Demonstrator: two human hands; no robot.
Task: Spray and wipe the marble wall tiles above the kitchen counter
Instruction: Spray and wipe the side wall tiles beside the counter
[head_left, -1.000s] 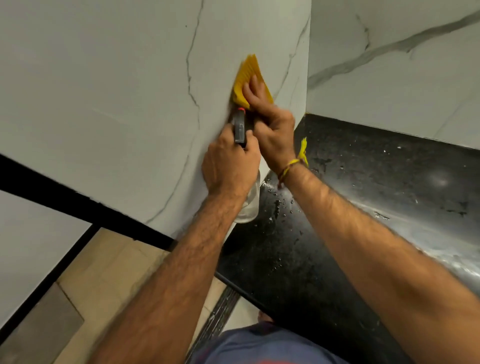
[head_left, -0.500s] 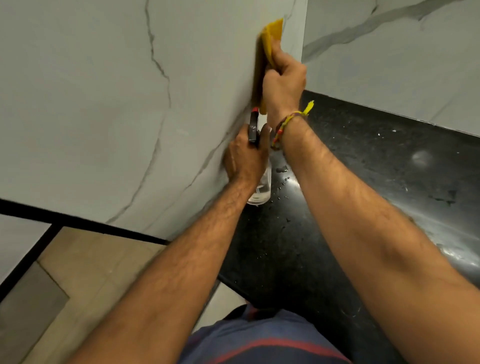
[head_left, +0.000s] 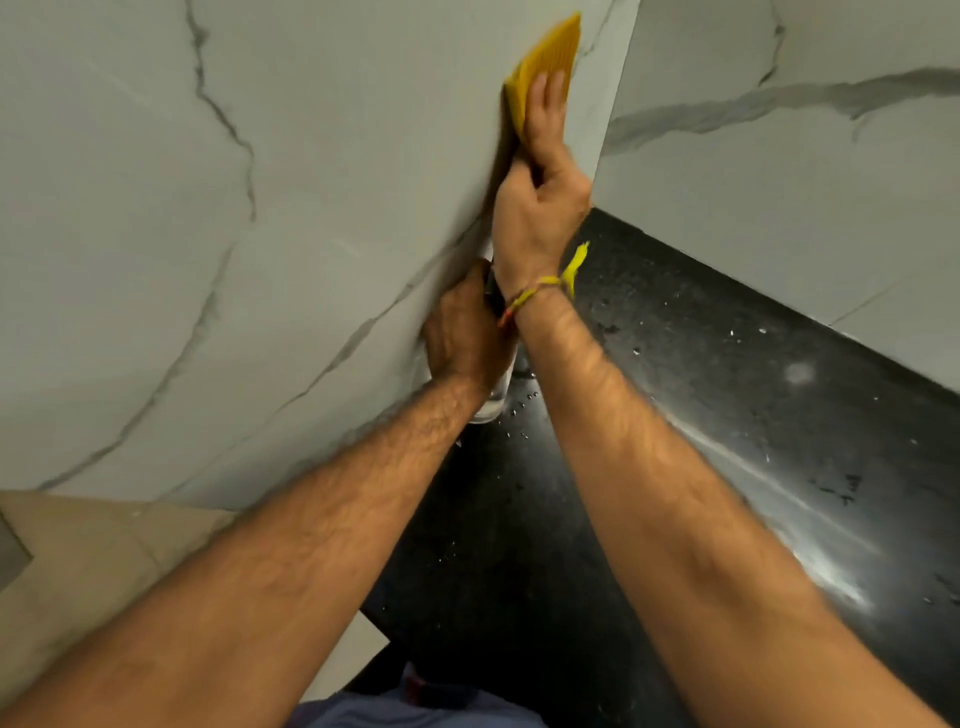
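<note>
At the far left, the big marble wall tile (head_left: 291, 218) fills most of the view, pale grey-white with dark veins running down it, and below it a strip of beige floor (head_left: 93, 545) shows at the lower left corner. Moving right, the left hand (head_left: 462, 332) sits low against the tile, its grip clenched round a clear spray bottle (head_left: 493, 400) whose bottom pokes out beneath the hand, just above the counter; the bottle's head is hidden behind the right wrist. Directly above, the right hand (head_left: 540, 187) has its fingers stretched flat, its grip released, pressing a yellow cloth (head_left: 545, 67) against the tile near the inner corner of the two walls. A yellow thread bracelet (head_left: 550, 286) circles the right wrist, its loose end sticking up. To the right, the second marble wall (head_left: 779, 182) meets the first at the corner and carries a broad grey vein. Beneath it lies the black counter (head_left: 727, 415), glossy, dotted with water droplets near the bottle and streaked with a bright reflection toward the right edge.
</note>
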